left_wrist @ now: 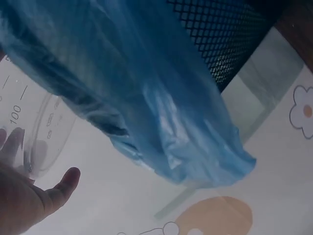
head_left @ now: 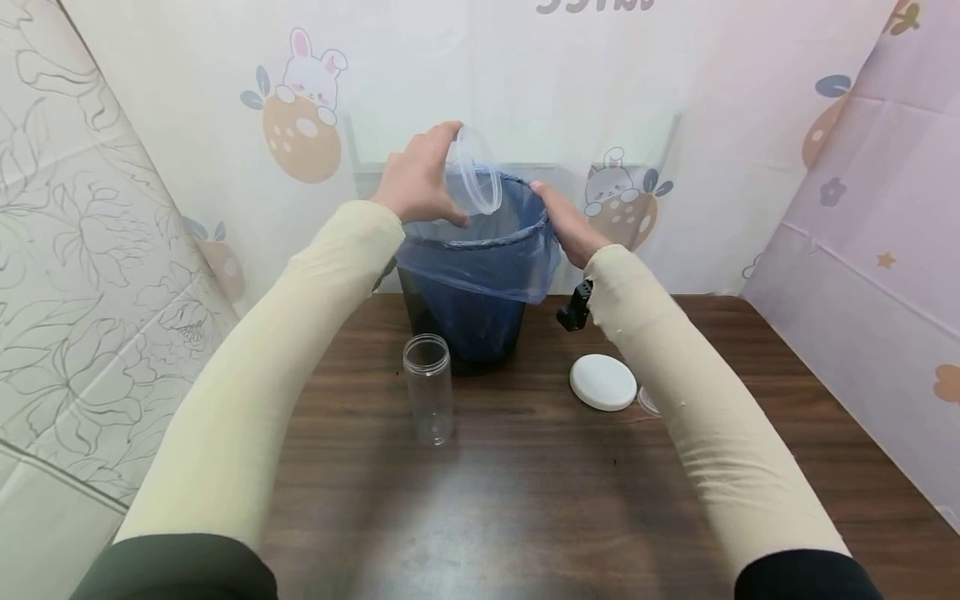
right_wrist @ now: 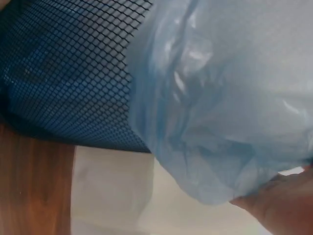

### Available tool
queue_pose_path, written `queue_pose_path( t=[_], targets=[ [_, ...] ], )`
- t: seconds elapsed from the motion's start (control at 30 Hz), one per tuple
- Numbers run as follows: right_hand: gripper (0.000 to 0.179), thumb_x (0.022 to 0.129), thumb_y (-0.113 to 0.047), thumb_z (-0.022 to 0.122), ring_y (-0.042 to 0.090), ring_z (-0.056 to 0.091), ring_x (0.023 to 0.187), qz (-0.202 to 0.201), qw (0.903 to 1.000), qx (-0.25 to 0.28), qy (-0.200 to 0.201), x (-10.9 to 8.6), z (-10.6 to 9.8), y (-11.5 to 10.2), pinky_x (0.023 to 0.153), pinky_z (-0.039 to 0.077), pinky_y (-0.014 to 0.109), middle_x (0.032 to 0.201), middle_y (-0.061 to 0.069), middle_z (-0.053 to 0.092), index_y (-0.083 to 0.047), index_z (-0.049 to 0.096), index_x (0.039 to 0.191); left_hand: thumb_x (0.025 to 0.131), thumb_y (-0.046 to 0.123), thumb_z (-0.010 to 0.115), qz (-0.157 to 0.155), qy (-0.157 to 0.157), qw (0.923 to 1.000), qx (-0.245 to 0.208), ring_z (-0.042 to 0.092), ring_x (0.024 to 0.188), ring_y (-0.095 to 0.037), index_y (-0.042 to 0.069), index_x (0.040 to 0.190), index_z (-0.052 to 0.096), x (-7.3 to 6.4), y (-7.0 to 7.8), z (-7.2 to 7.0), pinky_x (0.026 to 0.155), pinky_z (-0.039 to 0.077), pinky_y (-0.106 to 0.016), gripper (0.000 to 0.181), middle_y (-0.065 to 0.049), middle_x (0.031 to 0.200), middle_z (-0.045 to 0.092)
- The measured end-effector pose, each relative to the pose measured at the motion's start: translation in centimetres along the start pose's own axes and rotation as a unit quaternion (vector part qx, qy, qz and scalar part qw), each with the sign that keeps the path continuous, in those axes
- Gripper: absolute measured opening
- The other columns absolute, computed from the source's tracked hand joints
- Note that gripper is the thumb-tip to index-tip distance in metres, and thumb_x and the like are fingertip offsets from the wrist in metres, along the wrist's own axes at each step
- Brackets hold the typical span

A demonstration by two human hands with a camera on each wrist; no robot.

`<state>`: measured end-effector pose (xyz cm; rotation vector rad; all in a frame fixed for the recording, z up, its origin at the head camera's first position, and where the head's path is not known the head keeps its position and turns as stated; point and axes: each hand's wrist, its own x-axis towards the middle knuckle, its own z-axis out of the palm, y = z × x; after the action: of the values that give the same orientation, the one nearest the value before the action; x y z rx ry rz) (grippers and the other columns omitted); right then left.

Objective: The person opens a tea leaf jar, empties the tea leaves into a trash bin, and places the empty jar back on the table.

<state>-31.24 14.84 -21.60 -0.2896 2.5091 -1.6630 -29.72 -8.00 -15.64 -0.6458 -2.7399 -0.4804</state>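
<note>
My left hand (head_left: 426, 177) holds a clear plastic measuring cup (head_left: 472, 171), tipped sideways with its mouth over the trash can. Printed marks with a "100" show on the cup (left_wrist: 14, 105) in the left wrist view. The black mesh trash can (right_wrist: 88, 83) stands upright, lined with a blue plastic bag (head_left: 480, 271) folded over its rim. At the right side of that rim, my right hand (head_left: 568, 223) grips the bag-covered edge. In the right wrist view its fingers (right_wrist: 274, 200) lie against the bag; part of the hand is out of frame.
A clear open jar (head_left: 429, 392) stands on the brown wooden table (head_left: 480, 508) in front of the trash can. To the right lies a round white lid (head_left: 603, 382), beside a clear round piece (head_left: 649, 402) partly covered by my right sleeve. A printed cloth (head_left: 600, 83) hangs behind.
</note>
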Motion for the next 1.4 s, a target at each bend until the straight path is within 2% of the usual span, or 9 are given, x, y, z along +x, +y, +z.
queue_pose_path(
  t=[0.13, 0.27, 0.47, 0.63, 0.73, 0.97, 1.23, 1.3, 1.4],
  targets=[
    [0.064, 0.099, -0.035, 0.041, 0.013, 0.0, 0.144, -0.05, 0.9987, 0.015, -0.002, -0.6, -0.7, -0.2, 0.114, 0.005, 0.037, 0.159, -0.002, 0.003, -0.018, 0.014, 0.154, 0.056, 0.031, 0.092, -0.005, 0.016, 0.9979, -0.062, 0.042, 0.123, -0.02, 0.018, 0.15, 0.021, -0.2, 0.1, -0.2, 0.1, 0.035, -0.042, 0.119, -0.002, 0.141, 0.043],
    [0.066, 0.093, -0.02, 0.058, 0.009, 0.009, 0.143, -0.124, 0.9913, 0.041, -0.018, -1.4, -1.3, -0.9, 0.114, 0.011, 0.037, 0.157, -0.001, 0.017, -0.015, 0.028, 0.151, 0.055, 0.028, 0.093, 0.02, 0.022, 0.989, -0.145, 0.043, 0.121, -0.016, 0.016, 0.148, 0.023, -0.6, 0.7, -0.4, 0.099, 0.035, -0.031, 0.117, 0.0, 0.139, 0.043],
    [0.072, 0.086, 0.0, 0.066, 0.018, 0.031, 0.138, -0.218, 0.9628, 0.129, -0.095, -2.6, -1.4, -1.9, 0.107, 0.029, 0.03, 0.151, 0.01, 0.034, -0.006, 0.031, 0.148, 0.056, 0.019, 0.093, 0.039, 0.013, 0.965, -0.259, 0.041, 0.125, -0.02, 0.014, 0.146, 0.025, -1.6, 2.4, -0.7, 0.097, 0.038, -0.028, 0.112, 0.001, 0.142, 0.039],
    [0.082, 0.078, -0.008, 0.079, 0.025, 0.039, 0.132, -0.249, 0.938, 0.202, -0.133, -3.8, -1.1, -2.3, 0.1, 0.038, 0.029, 0.146, 0.018, 0.039, -0.002, 0.034, 0.146, 0.056, 0.017, 0.092, 0.043, 0.01, 0.9404, -0.337, 0.044, 0.119, -0.017, 0.012, 0.144, 0.028, -2.9, 3.8, -0.6, 0.096, 0.038, -0.027, 0.108, 0.001, 0.144, 0.039],
    [0.083, 0.074, -0.012, 0.082, 0.027, 0.043, 0.129, -0.262, 0.931, 0.217, -0.133, -4.7, -1.1, -2.4, 0.099, 0.039, 0.03, 0.142, 0.02, 0.044, 0.001, 0.037, 0.143, 0.058, 0.018, 0.091, 0.049, 0.009, 0.9298, -0.365, 0.045, 0.119, -0.016, 0.01, 0.144, 0.028, -3.6, 4.4, -0.5, 0.096, 0.037, -0.026, 0.107, -0.002, 0.144, 0.039],
    [0.068, 0.078, -0.013, 0.079, 0.023, 0.052, 0.12, -0.257, 0.9432, 0.168, -0.126, -7.5, -2.0, -2.1, 0.091, 0.045, 0.029, 0.131, 0.015, 0.055, 0.0, 0.048, 0.137, 0.068, 0.022, 0.085, 0.053, -0.02, 0.9187, -0.391, 0.049, 0.114, -0.014, 0.007, 0.144, 0.029, -5.4, 5.2, 0.6, 0.094, 0.04, -0.027, 0.096, -0.003, 0.141, 0.041],
    [0.067, 0.079, -0.004, 0.077, 0.025, 0.053, 0.12, -0.241, 0.9575, 0.077, -0.138, -11.0, -2.6, -0.1, 0.09, 0.047, 0.028, 0.131, 0.02, 0.055, 0.002, 0.046, 0.138, 0.062, 0.026, 0.089, 0.061, 0.018, 0.9283, -0.366, 0.049, 0.115, -0.019, 0.004, 0.136, 0.044, -8.6, 6.9, 3.3, 0.097, 0.038, -0.032, 0.089, -0.01, 0.129, 0.051],
    [0.067, 0.078, -0.001, 0.076, 0.026, 0.053, 0.121, -0.239, 0.9603, 0.057, -0.132, -11.6, -2.7, 0.6, 0.09, 0.047, 0.027, 0.131, 0.021, 0.054, 0.002, 0.045, 0.138, 0.06, 0.026, 0.09, 0.055, 0.017, 0.9326, -0.356, 0.044, 0.119, -0.02, 0.005, 0.136, 0.045, -9.2, 7.4, 3.8, 0.098, 0.036, -0.033, 0.091, -0.01, 0.132, 0.049],
    [0.068, 0.077, 0.0, 0.077, 0.026, 0.054, 0.12, -0.24, 0.9623, 0.038, -0.122, -12.1, -2.7, 1.6, 0.089, 0.048, 0.027, 0.13, 0.019, 0.056, 0.003, 0.046, 0.137, 0.058, 0.024, 0.091, 0.045, 0.005, 0.9317, -0.36, 0.043, 0.119, -0.02, 0.004, 0.135, 0.047, -9.6, 7.9, 4.5, 0.098, 0.037, -0.034, 0.091, -0.011, 0.133, 0.048]
  ],
)
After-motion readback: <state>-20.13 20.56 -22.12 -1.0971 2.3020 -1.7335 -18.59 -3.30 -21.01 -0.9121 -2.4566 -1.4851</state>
